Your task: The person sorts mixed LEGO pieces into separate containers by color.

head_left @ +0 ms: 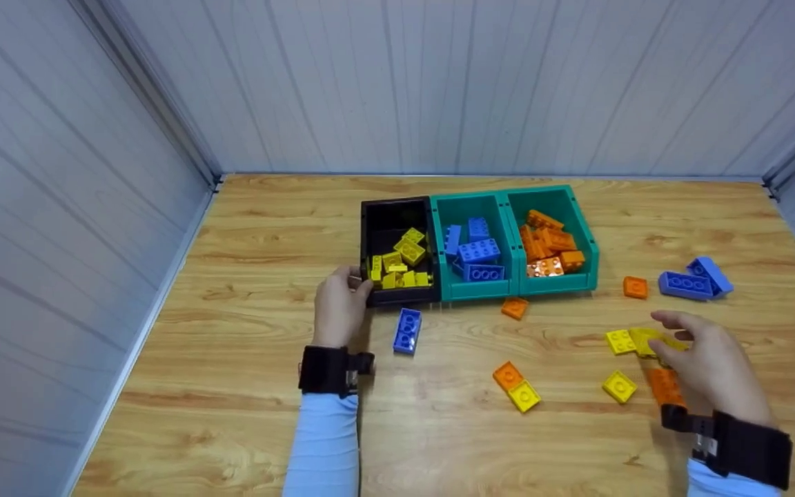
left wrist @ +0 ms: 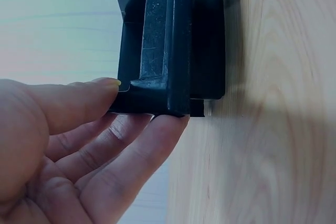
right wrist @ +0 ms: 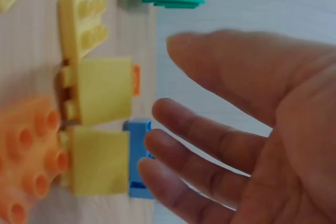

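Observation:
My left hand pinches the front left corner of the black bin, thumb on the inner side and fingers underneath in the left wrist view. Several yellow bricks lie inside that bin. Over on the right, my right hand hovers with thumb and fingers spread and nothing between them. Close by its fingertips are yellow bricks, two with their flat sides facing the right wrist camera. A studded yellow brick adjoins them, and an orange brick lies partly hidden beside the hand.
Two joined green bins hold blue bricks and orange bricks. Loose on the table are a blue brick, orange bricks, an orange-yellow pair, a yellow brick and two blue bricks.

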The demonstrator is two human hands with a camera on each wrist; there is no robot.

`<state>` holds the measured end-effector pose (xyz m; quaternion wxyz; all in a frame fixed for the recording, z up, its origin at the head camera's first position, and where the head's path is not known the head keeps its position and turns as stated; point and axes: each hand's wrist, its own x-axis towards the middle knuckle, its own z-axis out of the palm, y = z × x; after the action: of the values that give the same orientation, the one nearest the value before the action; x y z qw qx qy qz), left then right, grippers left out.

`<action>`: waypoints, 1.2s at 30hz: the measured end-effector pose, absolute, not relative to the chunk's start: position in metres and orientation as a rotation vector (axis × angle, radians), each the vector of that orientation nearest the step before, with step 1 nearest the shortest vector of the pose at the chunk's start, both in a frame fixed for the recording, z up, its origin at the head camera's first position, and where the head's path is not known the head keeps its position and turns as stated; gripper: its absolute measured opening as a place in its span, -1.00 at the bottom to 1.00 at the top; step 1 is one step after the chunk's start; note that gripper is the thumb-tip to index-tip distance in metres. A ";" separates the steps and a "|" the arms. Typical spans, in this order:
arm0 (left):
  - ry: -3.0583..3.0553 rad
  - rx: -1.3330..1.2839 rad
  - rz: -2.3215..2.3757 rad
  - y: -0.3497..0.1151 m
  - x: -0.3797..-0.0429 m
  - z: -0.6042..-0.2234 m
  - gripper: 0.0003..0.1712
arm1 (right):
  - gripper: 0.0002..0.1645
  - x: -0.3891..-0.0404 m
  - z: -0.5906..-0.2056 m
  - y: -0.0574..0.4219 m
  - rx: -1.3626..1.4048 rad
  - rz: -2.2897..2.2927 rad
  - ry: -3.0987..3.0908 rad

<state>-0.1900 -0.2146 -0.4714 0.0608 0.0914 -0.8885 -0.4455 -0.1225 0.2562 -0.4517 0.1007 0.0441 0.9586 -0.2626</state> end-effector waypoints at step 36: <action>-2.673 0.274 -1.331 -0.215 -0.189 -0.472 -0.81 | -0.42 -0.134 -0.468 0.231 -0.171 -0.717 2.857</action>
<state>-0.1889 -0.2152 -0.4718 0.0716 0.0911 -0.8891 -0.4428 -0.1343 0.2312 -0.4675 0.0954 -0.0576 0.9639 -0.2418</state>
